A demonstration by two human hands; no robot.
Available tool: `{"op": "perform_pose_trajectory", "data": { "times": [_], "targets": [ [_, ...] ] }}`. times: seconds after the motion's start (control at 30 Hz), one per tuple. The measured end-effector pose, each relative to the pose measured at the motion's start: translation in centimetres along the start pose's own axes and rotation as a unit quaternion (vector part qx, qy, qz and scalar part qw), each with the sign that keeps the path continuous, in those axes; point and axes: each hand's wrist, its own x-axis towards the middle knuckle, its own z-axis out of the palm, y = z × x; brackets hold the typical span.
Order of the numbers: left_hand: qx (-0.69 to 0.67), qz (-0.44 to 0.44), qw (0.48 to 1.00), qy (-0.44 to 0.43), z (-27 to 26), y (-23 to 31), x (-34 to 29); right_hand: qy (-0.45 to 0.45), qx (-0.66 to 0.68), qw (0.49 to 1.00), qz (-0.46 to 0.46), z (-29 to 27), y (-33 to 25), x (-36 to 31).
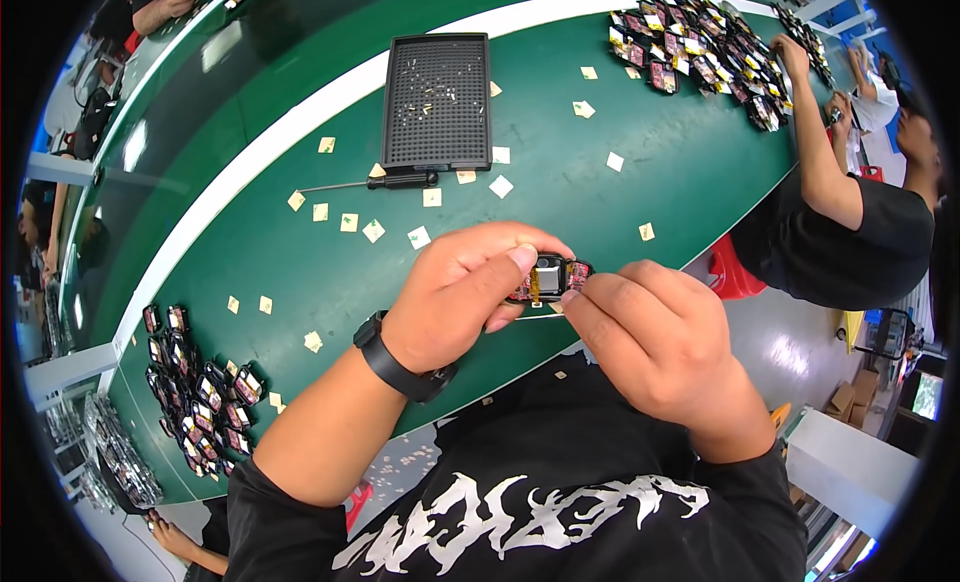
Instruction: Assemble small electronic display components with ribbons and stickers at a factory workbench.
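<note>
A small black electronic device [548,278], its casing uncovered, is held in front of my body just past the table's near edge. Red circuit board, a silver block and a yellow strip show inside it. My left hand [462,287], with a black watch on its wrist, grips the device's left end between thumb and fingers. At the right end, my right hand [655,332] is closed in a pinch, thumb and index finger touching the casing. Anything between those fingertips is hidden. Beyond my hands, a black-handled screwdriver [400,182] lies along a black perforated tray [437,162].
Similar devices lie heaped at the left [200,402] and far right [700,57] of the green table [540,202]. Small pale square papers [501,187] are scattered across it. A person in black [835,202] sits at the right, reaching toward the far heap. Another arm [180,542] shows at lower left.
</note>
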Motion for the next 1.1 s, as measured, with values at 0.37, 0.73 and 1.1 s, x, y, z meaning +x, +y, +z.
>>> {"op": "perform_pose_trajectory", "data": {
  "times": [0.37,0.73,1.1],
  "targets": [
    [0.021,0.019,1.000,-0.006,0.1,-0.4,0.1,-0.010,0.022,1.000,0.012,0.0,0.0,-0.3],
    [0.060,0.034,0.997,-0.031,-0.2,-0.8,0.5,-0.026,-0.023,0.999,0.034,-0.1,0.1,-1.2],
    [0.020,0.005,1.000,0.012,0.4,-0.8,0.3,-0.006,0.055,0.984,0.169,-1.5,0.5,-2.1]
  ]
}}
